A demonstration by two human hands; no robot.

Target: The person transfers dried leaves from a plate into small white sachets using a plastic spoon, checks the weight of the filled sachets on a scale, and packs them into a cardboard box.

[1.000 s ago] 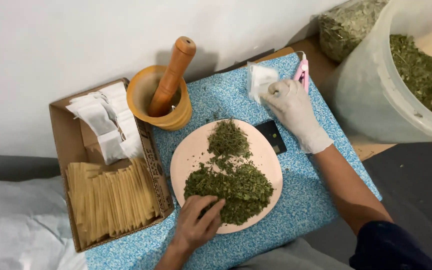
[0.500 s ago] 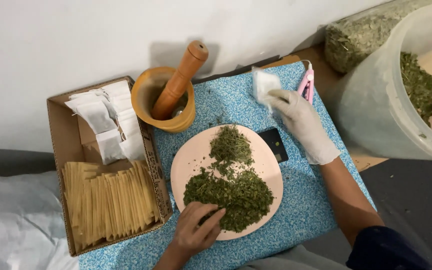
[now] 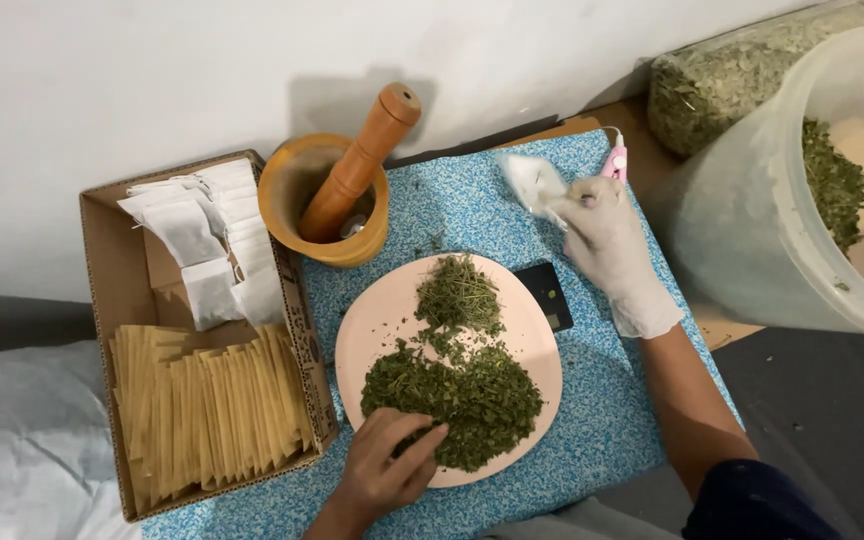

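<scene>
Dried green herbs (image 3: 457, 385) heaped on a pink plate (image 3: 372, 325), my hands at work.

My bare left hand (image 3: 387, 470) pinches the herbs; my gloved right hand (image 3: 607, 245) grips a small white sachet (image 3: 532, 182) above the blue mat (image 3: 452, 200) (wooden mortar (image 3: 297, 185) nearby).

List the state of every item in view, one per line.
Left hand: bare, pinching dried herbs.
Right hand: gloved, holding small white bag.
Pink plate: heaped with herbs.
Mortar: pestle leaning inside.
Cardboard box: open, full of sachets.
Plastic tub: uncovered.
</scene>
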